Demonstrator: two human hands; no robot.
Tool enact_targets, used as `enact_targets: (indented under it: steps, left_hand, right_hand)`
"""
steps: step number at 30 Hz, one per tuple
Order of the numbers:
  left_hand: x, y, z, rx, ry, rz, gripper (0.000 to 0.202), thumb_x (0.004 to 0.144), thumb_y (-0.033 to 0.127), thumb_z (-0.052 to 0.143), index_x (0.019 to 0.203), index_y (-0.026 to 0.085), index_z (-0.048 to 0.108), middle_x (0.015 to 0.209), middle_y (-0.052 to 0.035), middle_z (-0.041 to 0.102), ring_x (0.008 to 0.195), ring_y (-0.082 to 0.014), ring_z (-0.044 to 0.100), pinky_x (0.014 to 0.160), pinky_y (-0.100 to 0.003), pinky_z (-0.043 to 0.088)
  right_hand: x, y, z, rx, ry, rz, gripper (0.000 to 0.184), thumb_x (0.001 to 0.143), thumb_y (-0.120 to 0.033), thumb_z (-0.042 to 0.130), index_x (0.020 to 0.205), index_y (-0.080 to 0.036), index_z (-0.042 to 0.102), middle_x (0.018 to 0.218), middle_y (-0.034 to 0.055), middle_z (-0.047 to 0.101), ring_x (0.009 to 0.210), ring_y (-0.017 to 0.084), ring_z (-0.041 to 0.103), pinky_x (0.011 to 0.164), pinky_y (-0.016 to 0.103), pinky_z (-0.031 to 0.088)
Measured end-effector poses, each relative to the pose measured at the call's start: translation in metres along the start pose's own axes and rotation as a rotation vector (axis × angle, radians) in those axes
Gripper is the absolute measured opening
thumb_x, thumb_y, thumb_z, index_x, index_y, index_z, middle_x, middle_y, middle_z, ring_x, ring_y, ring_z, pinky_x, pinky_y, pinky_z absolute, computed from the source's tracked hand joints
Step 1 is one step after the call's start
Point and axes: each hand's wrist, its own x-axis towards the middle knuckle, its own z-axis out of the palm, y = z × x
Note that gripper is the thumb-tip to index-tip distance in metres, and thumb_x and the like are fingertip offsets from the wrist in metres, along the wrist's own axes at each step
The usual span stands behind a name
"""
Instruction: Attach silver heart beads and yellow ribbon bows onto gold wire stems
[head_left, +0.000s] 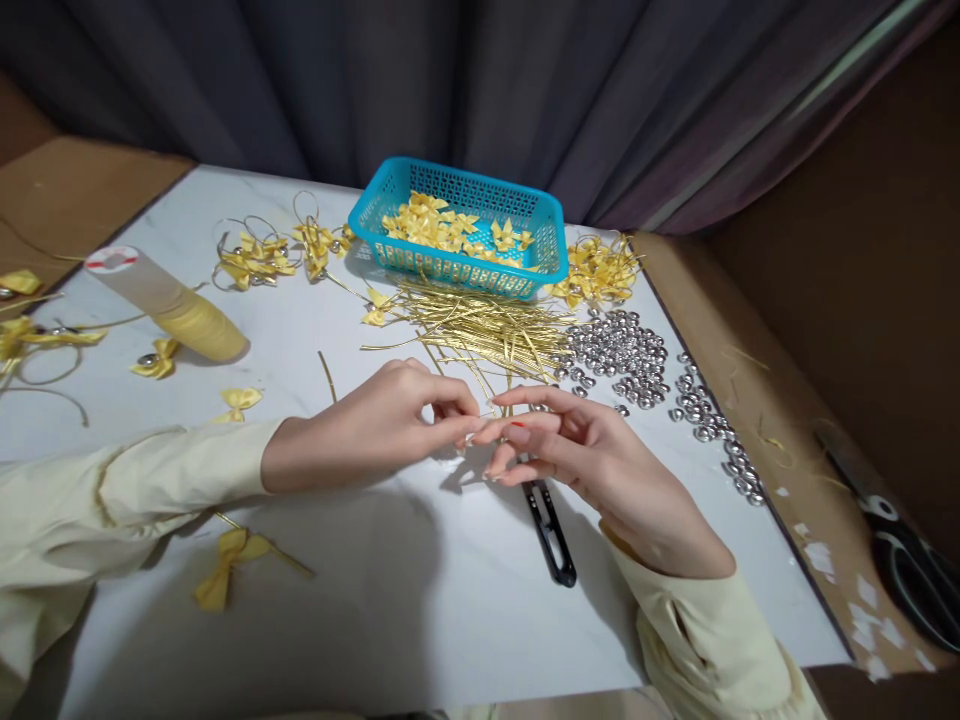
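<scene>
My left hand (390, 425) is closed in a pinch, its thumb and index fingertips meeting over the table. Whatever lies in that pinch is too small to make out. My right hand (577, 440) touches those fingertips; its fingers are loosely stretched and apart, with a small red mark at the thumb tip. Below the right fingers lie black thread snips (551, 535). Just beyond both hands is a pile of gold wire ties (487, 325), some ends reaching toward the fingers. A yellow ribbon bow (225, 565) on a gold tie lies below my left forearm.
A blue basket (457, 265) of yellow bows stands at the back. Silver beads (619, 350) spread to the right, near finished-looking bows (596, 270). A clear tube of yellow pieces (202, 325) is at left. Black scissors (911, 570) lie at the right edge.
</scene>
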Motion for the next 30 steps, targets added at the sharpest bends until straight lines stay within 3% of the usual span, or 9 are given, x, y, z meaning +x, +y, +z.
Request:
enact_targets:
  steps: [17,23,30]
  left_hand:
    - [0.001,-0.006,0.002,0.017,-0.047,0.083,0.023,0.089,0.017,0.053,0.090,0.018,0.076,0.080,-0.0004,0.076,0.071,-0.0120,0.066,0.063,-0.017,0.044]
    - [0.002,-0.002,0.000,-0.074,-0.063,0.033,0.025,0.088,0.019,0.052,0.092,0.018,0.077,0.080,0.0000,0.076,0.068,-0.0109,0.065,0.061,-0.016,0.045]
    - [0.004,0.005,-0.003,-0.215,-0.104,-0.132,0.020,0.086,0.024,0.058,0.082,0.020,0.077,0.075,0.0043,0.074,0.070,-0.0097,0.063,0.063,-0.015,0.044]
  right_hand:
    - [0.004,0.004,-0.002,0.030,-0.067,-0.046,0.009,0.087,-0.012,0.062,0.093,-0.016,0.055,0.072,0.0004,0.072,0.062,0.013,0.072,0.058,0.021,0.058]
    - [0.004,0.001,0.000,0.014,-0.034,-0.052,0.009,0.085,-0.015,0.065,0.089,-0.016,0.057,0.070,0.0003,0.072,0.059,0.013,0.071,0.055,0.021,0.057]
    - [0.004,0.004,-0.001,-0.007,-0.044,-0.051,0.010,0.087,-0.015,0.063,0.091,-0.017,0.055,0.071,0.0012,0.072,0.058,0.013,0.070,0.056,0.022,0.056]
